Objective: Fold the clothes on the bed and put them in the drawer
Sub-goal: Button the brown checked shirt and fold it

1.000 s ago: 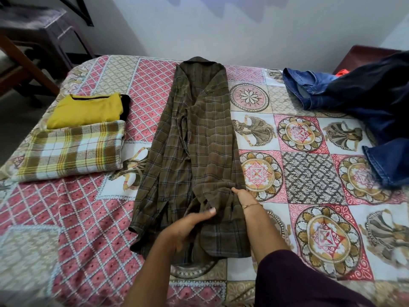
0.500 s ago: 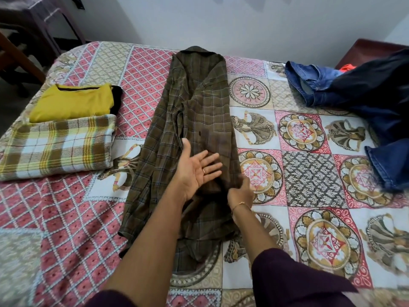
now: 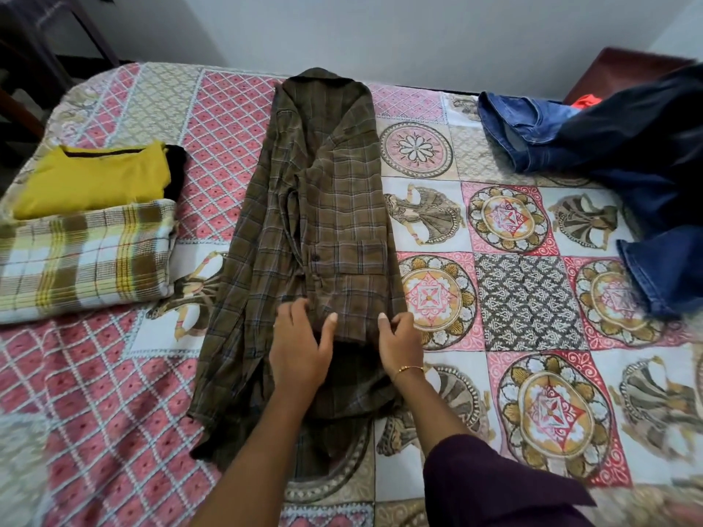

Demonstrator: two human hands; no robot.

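Clothes on the bed (image 3: 114, 374): partly done. Bed is big, takes up nearly the whole view, covered in a patchwork spread of pink lattice and medallion squares. Olive plaid shirt (image 3: 327, 207) lies lengthwise at the middle, collar at the far end, sides already turned in to a narrow strip, lower end doubled up toward the middle. So mid-fold, I'd judge; probably one or two more crosswise folds to go.

Jeans (image 3: 646, 176), dark and lighter blue, lie heaped unfolded at the far right corner, with a bit of orange cloth (image 3: 586, 100) behind them. Those are left to do.

Folded stack on the left: yellow-checked cloth (image 3: 83, 256) in front, yellow top (image 3: 95, 180) behind it with something black under its edge. These look finished but are not yet in a drawer. No drawer in view.

Left hand (image 3: 300, 348) rests on the doubled-up hem, fingers loosely spread and pressing, thumb out. Right hand (image 3: 399, 344), thin bangle at the wrist, has its fingers curled down over the fold's right edge, apparently pinching it.

Room: plain pale wall behind, dark wooden furniture at far left and far right.
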